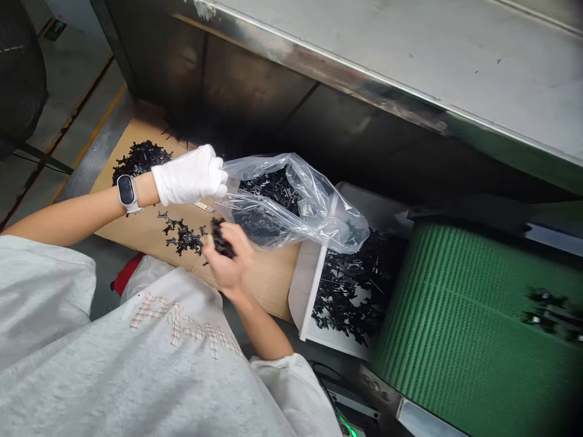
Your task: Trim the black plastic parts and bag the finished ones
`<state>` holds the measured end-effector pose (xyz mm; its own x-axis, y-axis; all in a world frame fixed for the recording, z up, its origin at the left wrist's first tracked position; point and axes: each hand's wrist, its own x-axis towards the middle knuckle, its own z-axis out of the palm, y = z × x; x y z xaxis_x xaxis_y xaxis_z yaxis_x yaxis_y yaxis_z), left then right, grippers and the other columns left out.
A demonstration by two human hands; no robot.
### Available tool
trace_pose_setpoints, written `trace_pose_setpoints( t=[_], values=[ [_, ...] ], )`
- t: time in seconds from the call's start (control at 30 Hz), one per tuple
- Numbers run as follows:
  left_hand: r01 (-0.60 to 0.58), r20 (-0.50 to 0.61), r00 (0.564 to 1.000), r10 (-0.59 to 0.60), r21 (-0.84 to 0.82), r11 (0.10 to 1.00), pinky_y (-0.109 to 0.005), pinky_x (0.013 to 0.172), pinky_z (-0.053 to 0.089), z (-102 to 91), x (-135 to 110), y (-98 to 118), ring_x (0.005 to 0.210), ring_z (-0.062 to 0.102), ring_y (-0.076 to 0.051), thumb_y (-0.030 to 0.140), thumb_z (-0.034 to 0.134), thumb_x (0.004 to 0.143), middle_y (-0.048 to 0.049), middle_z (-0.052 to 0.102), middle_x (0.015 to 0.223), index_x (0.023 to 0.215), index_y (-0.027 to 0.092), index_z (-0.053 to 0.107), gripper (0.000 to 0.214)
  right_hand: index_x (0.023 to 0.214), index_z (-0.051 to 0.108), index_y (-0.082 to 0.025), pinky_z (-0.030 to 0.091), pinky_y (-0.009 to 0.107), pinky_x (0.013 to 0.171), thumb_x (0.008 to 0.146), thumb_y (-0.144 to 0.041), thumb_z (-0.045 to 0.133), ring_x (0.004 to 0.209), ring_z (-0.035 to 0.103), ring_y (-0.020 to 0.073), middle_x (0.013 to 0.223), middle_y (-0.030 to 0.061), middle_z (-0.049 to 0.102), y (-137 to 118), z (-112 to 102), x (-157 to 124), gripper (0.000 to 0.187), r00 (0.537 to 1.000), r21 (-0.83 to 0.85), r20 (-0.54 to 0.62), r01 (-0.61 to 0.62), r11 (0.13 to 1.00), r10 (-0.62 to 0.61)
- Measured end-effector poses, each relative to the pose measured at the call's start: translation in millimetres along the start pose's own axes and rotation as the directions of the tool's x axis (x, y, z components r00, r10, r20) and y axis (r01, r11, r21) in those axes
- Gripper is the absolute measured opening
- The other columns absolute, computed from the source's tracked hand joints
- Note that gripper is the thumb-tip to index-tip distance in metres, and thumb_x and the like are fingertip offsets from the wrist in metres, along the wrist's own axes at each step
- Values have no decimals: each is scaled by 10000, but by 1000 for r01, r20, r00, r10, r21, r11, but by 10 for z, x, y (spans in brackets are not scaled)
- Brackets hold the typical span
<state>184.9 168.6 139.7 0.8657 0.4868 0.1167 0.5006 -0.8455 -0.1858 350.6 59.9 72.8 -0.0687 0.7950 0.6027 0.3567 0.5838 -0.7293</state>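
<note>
1. The gloved left hand [194, 174] is clenched on the left edge of a clear bag [282, 227] over the tabletop [273, 276].
2. The bare right hand [233, 262] curls round black parts [221, 238] beside it.
3. The bag looks limp, slippery: grip its rim. The parts seem light, stiff: scoop clumps.

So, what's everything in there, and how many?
Cardboard: one, brown, left of centre
Bag: one, clear, middle
Tray: one, white, right of cardboard
Belt: one, green, right
Small parts: too many, black, on cardboard and belt, in bag and tray
Metal surface: one, grey, upper right
Floor: grey, upper left
Round thing: one, dark, top left
Red item: one, red, below cardboard
Glove: one, white, left
Watch: one, white strap, beside glove
Shirt: one, pale grey, bottom
Left fingers: one gloved set, white, gripping bag
Right fingers: one bare set, holding parts
</note>
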Motion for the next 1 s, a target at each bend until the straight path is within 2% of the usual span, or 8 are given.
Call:
trace_pose_setpoints(
  t=[0.2,0.3,0.4,0.53,0.63,0.73,0.8,1.0],
  values=[
    [11,-72,997,-17,-81,997,-349,578,246,-51,29,68,574,493,-163,74,440,856,-30,598,645,680,170,655,293,836,577,-199,513,327,621,872,-406,595,619,552,131,738,-1,552,450,-559,1121,211,912,-230,-377,73,970,-158],
    [5,-79,997,-12,-89,996,-343,582,245,-88,55,83,579,498,-157,69,446,855,-28,607,648,694,173,664,291,792,584,-189,530,337,669,879,-499,560,661,573,145,732,5,571,982,-657,1286,322,995,-269,-13,95,958,-102],
    [15,-85,996,-19,-47,999,-346,575,242,-101,59,82,586,513,-168,70,451,852,-31,603,649,704,173,670,283,834,637,-198,521,406,877,880,-519,572,957,628,215,970,70,637,1122,-827,1166,331,929,-288,368,146,946,-31],
    [39,-73,996,-43,-47,998,-342,588,268,-90,52,77,595,514,-172,80,452,845,-40,602,652,690,160,664,274,1045,641,-227,479,419,937,944,-327,512,1125,569,234,1164,100,582,793,-953,586,192,973,-344,104,228,911,-204],
    [37,-53,998,-40,-63,997,-346,606,281,-87,60,83,610,519,-175,81,443,844,-42,606,667,713,159,669,273,1210,593,-255,475,400,922,886,-373,613,1127,566,237,1203,111,586,660,-706,-145,346,885,-252,330,419,872,-330],
    [24,-37,999,-26,-47,999,-353,604,271,-99,74,95,608,517,-182,72,436,841,-43,597,666,709,159,660,274,1371,529,-220,398,491,1016,812,-594,638,1334,424,347,1445,233,436,791,-182,-826,681,628,-274,777,374,886,-25],
    [8,-31,999,-9,-31,999,-354,601,263,-112,76,100,607,514,-186,66,434,842,-45,589,658,706,159,654,275,1463,434,-204,303,547,1084,763,-665,646,1416,301,410,1529,275,311,945,202,-1070,864,495,-381,846,299,875,199],
    [-1,-20,1000,1,-25,1000,-351,608,261,-120,48,78,604,503,-178,59,430,845,-42,564,630,669,151,627,280,1530,265,-340,126,616,1130,767,-720,590,1479,127,427,1619,201,140,1119,1028,-946,912,460,-378,858,262,888,230]
  ],
)
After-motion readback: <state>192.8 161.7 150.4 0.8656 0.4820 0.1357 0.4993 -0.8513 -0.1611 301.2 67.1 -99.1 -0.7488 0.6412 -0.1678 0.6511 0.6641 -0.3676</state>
